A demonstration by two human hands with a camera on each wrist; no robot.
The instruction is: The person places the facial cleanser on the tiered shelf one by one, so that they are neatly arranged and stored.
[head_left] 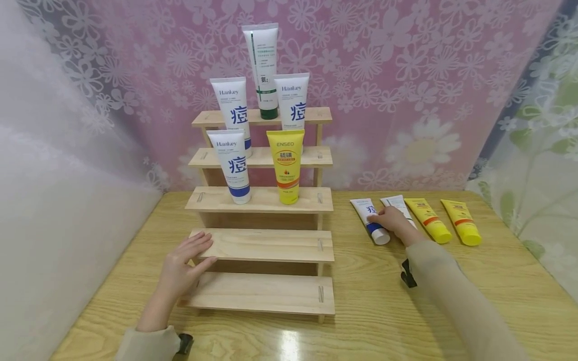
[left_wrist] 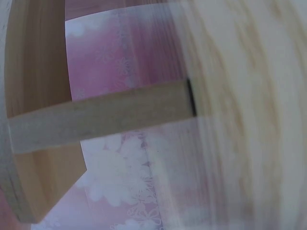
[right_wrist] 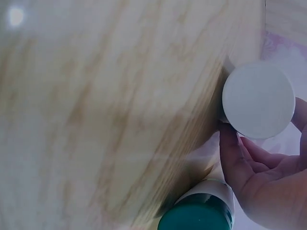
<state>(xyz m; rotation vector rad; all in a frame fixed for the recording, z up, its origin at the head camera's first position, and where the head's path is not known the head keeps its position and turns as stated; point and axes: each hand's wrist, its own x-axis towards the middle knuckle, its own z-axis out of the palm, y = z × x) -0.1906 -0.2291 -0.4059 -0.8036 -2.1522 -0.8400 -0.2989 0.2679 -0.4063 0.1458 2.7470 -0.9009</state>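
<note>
My right hand (head_left: 394, 220) grips a white tube with blue print (head_left: 364, 204), which lies on the table with its white cap (right_wrist: 259, 99) toward me. Fingers and thumb are at the tube's two sides in the right wrist view. Close beside it lies a white tube with a green cap (right_wrist: 196, 215), partly hidden by the hand in the head view. My left hand (head_left: 182, 263) rests on the left end of a lower shelf of the wooden stepped rack (head_left: 266, 245), fingers fairly straight on the board and thumb near its front edge.
Two yellow tubes (head_left: 428, 220) lie to the right. On the rack's upper steps stand several tubes: a tall white one with a green cap (head_left: 264, 65), white ones with blue print (head_left: 231, 165) and a yellow one (head_left: 286, 165). A flowered curtain (head_left: 384, 100) hangs behind the table.
</note>
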